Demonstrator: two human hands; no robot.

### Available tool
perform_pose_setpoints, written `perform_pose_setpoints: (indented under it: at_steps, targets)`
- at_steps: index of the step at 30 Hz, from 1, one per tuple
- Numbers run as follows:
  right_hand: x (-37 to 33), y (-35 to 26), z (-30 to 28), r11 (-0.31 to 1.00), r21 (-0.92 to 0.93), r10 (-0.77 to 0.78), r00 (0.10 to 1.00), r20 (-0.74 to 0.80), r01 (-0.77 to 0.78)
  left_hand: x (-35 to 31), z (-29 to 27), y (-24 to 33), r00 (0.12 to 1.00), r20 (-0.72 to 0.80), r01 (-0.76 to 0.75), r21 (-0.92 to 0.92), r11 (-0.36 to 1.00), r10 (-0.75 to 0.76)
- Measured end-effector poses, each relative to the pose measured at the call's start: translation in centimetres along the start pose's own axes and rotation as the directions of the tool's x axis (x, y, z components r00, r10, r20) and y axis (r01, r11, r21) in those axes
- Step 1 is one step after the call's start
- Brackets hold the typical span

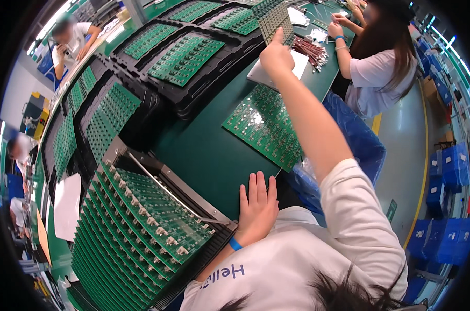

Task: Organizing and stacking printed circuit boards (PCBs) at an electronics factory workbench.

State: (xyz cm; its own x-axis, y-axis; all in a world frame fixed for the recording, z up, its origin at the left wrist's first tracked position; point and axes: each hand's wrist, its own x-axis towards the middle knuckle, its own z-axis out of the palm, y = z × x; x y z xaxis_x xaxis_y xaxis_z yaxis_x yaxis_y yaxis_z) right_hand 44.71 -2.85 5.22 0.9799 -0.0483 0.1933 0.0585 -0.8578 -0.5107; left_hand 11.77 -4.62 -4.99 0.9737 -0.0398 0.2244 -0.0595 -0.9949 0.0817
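My right arm reaches across the table (188, 140), and my right hand (277, 56) grips the near edge of a tan, dotted circuit board panel (272, 23). The panel stands tilted over the far side of the table. My left hand (258, 199) lies flat at the near table edge, fingers spread and holding nothing. Between the hands rests a green circuit board panel (261, 124), partly covered by my right forearm. To the left of my left hand, a rack (186, 193) holds several upright green circuit boards (136, 233) in a close row.
Black trays (180, 101) with green circuit boards (187, 59) fill the far left. A white flat object (263, 76) and a bundle of brown-red wires (311, 53) lie near my right hand. Another person (382, 67) works at the right, beside a blue plastic cover (357, 137).
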Motion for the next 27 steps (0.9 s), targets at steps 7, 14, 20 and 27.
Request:
perform_pose_setpoints:
  at_steps: [7,14,20,27]
  targets:
    - [0.9,0.3,0.6,0.993,-0.107,-0.059,0.998,-0.020,0.056,0.3,0.0,0.4,0.999,0.015,0.030,0.000,1.000,-0.030]
    - [1.5,0.3,1.3,0.976,-0.194,-0.108,0.994,-0.015,0.103,0.5,0.0,0.6,0.999,0.035,0.020,0.090,0.996,-0.024]
    - [1.5,-0.5,1.8,0.908,-0.401,-0.104,0.993,0.063,0.121,0.6,-0.2,0.7,1.000,0.007,0.027,0.065,0.998,-0.027]
    - [1.4,1.1,0.0,0.999,-0.018,-0.047,0.999,0.008,0.047,0.7,-0.1,0.9,1.000,-0.009,0.020,0.044,0.999,-0.019]
